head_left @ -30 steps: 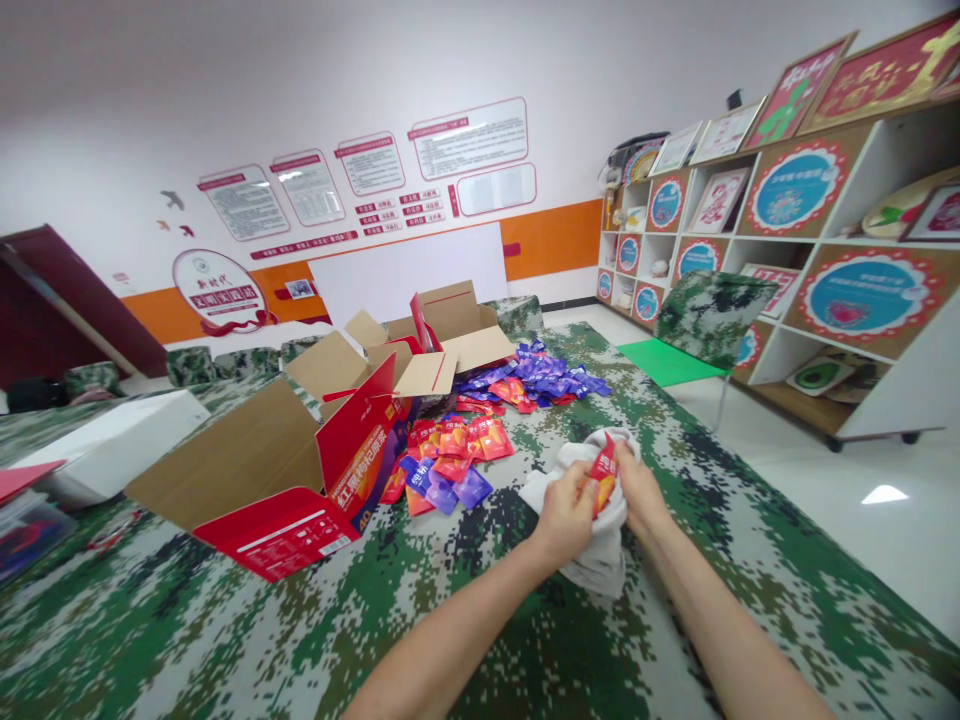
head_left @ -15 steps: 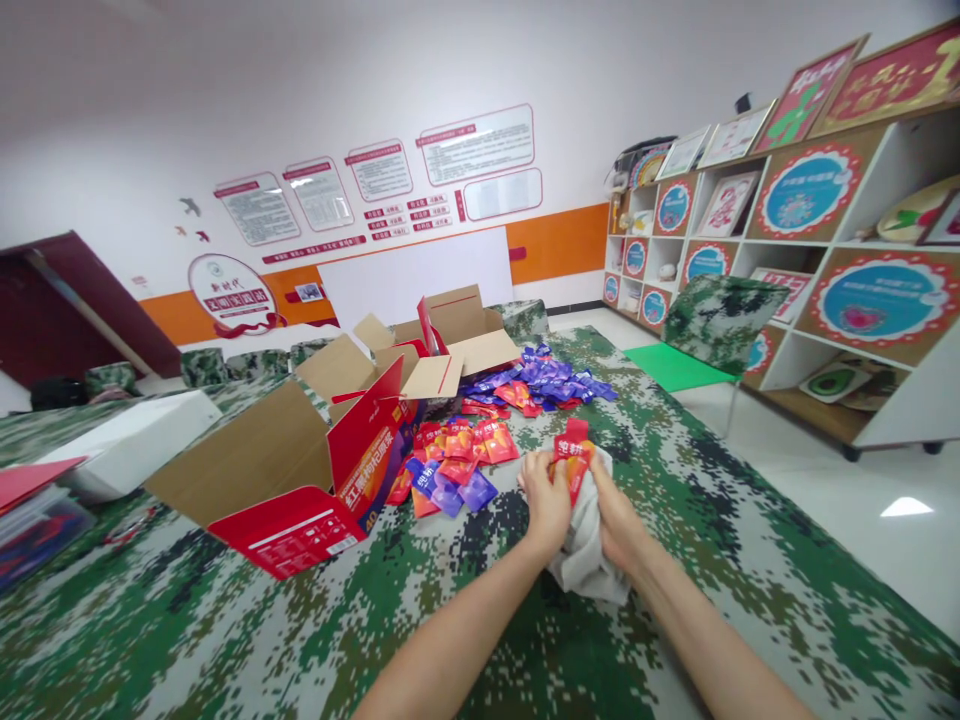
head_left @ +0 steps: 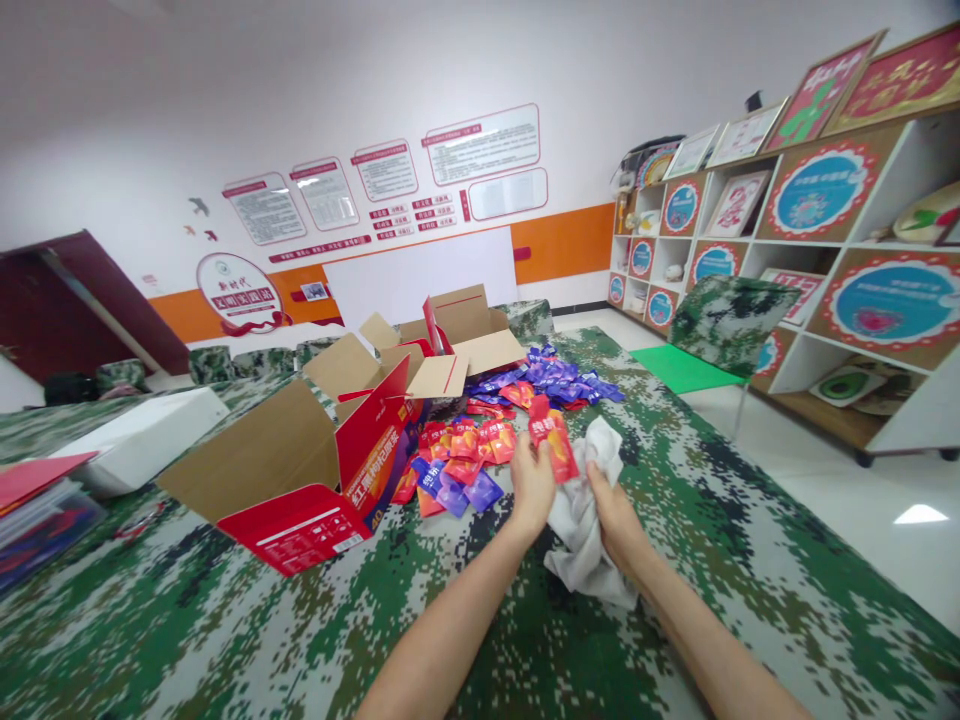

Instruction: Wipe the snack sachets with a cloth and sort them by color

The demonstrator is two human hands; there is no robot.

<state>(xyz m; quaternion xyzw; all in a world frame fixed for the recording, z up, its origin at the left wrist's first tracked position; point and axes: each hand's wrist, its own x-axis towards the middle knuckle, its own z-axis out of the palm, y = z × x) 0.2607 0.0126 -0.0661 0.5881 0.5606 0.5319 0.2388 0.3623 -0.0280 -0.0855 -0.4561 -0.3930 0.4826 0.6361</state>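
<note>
Pinched in my left hand is a red pouch with pale lettering, held upright above the table. My right hand is closed on a light grey cloth, whose folds hang down to the tabletop. The cloth's upper edge sits just right of the pouch. Left of my hands lies a small pile of red pouches, with a few purple pouches at its near side. Behind it spreads a larger heap of mostly purple pouches.
An opened red carton with raised flaps stands at left, another opened carton behind it. A white box and a plastic bin are far left. Camouflage cloth covers the table. A green-seated chair and shelves stand right.
My left hand has moved left with the red pouch, away from the cloth. My right hand keeps the cloth, which now hangs more loosely. The view has shifted slightly.
</note>
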